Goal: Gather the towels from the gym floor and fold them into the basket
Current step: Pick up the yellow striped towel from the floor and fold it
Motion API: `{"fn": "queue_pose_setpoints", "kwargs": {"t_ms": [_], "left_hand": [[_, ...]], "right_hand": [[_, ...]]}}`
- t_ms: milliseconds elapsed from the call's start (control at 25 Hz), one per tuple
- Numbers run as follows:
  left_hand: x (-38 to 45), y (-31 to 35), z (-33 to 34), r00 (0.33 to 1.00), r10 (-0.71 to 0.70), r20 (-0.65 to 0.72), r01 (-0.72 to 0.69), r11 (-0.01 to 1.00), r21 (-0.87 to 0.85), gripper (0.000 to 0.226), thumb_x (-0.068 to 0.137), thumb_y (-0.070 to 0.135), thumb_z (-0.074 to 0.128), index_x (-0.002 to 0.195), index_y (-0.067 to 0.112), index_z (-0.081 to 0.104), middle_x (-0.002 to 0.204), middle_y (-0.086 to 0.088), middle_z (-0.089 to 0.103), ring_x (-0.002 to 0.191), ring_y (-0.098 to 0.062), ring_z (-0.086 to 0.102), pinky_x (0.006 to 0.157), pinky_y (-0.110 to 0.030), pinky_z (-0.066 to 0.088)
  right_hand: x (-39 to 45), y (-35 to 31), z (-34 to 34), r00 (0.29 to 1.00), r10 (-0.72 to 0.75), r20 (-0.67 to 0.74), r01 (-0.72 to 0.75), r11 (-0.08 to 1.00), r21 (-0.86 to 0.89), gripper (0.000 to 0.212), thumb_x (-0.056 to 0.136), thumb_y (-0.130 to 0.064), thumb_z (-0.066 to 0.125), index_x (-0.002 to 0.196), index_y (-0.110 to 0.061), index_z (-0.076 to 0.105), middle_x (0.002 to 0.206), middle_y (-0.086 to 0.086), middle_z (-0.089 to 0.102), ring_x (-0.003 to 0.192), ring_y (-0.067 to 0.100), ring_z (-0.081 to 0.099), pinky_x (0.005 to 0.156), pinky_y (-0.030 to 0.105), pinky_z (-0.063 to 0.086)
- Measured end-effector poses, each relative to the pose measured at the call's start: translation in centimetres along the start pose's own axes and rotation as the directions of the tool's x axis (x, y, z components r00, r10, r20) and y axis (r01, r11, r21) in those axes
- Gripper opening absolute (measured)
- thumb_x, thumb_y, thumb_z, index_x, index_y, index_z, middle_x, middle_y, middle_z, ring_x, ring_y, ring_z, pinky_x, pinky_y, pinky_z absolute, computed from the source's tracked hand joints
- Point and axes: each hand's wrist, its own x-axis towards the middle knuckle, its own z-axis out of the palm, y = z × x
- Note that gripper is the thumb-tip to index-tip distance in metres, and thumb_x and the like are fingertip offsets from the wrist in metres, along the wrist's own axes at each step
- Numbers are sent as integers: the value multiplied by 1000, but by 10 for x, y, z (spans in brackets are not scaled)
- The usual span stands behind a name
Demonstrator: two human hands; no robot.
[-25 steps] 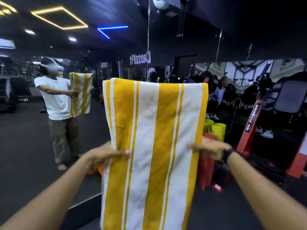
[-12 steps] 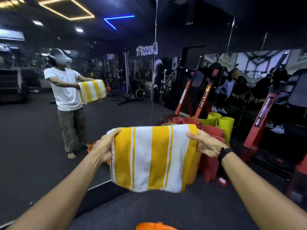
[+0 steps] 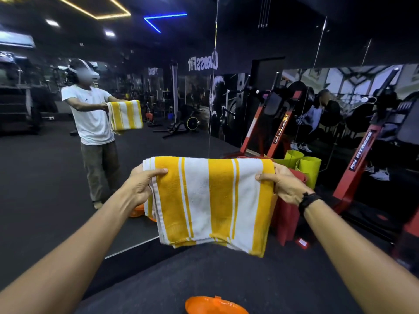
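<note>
While each hand, left hand (image 3: 141, 183) and right hand (image 3: 283, 184), pinches a top corner, the folded towel (image 3: 210, 202) hangs above open floor (image 3: 226, 275).

— Where do we have our arms?
— Both stretched out in front of us, about level, set apart. Our left hand (image 3: 141, 183) has its thumb laid on top, fingers curled beneath.
— And the other?
— Our right hand (image 3: 282, 183) mirrors it, thumb on top; the fingers are hidden, probably curled under.

Towel (image 3: 210, 200) between hands, above basket (image 3: 213, 305)
</note>
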Motion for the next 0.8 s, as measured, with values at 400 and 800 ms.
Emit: {"fn": "queue_pose_setpoints", "kwargs": {"t_ms": [400, 800], "left_hand": [[-1, 14, -10, 971, 67, 230, -145, 928, 344, 120, 29, 24, 98, 136, 37, 45, 145, -8, 41, 117, -29, 55, 86, -43, 56], [-21, 22, -16, 962, 86, 259, -258, 596, 760, 55, 42, 49, 89, 90, 25, 74, 96, 2, 71, 95, -16, 65, 83, -37, 55]], "right_hand": [[-11, 2, 3, 998, 57, 37, -61, 990, 127, 100, 26, -29, 99, 116, -7, 61, 101, 14, 73, 85, 20, 72, 64, 27, 58], [-14, 14, -7, 981, -186, 52, 170, 711, -683, 35, 58, -23, 91, 85, -27, 70, 86, -5, 71, 83, 16, 66, 71, 36, 57]]}}
